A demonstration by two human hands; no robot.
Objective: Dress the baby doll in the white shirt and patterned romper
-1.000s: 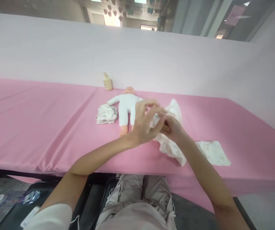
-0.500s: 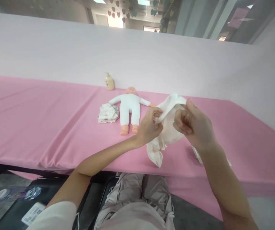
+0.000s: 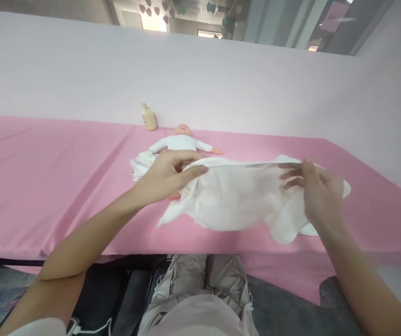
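My left hand (image 3: pixel 169 175) pinches the left end of a thin white baby garment (image 3: pixel 235 196) between thumb and fingers. At the other end, my right hand (image 3: pixel 321 189) grips its upper edge. The garment hangs stretched between both hands above the table, with loose flaps drooping at its lower corners and a small dark print near the top edge. Behind my left hand lies a baby doll (image 3: pixel 182 143) in a white suit, arms spread; its legs are mostly hidden. Left of the doll sits a folded white cloth (image 3: pixel 142 164), partly covered by my hand.
A pink cloth covers the table (image 3: pixel 64 186), which meets a white wall (image 3: pixel 221 84) at the back. A cream pump bottle (image 3: pixel 149 117) stands by the wall. More white cloth (image 3: pixel 308 229) lies beneath my right hand. A clear plastic bottle (image 3: pixel 1 301) is at lower left.
The bunched garment has been spread wide between my hands. My left hand has moved left, in front of the doll's legs, and my right hand has moved right.
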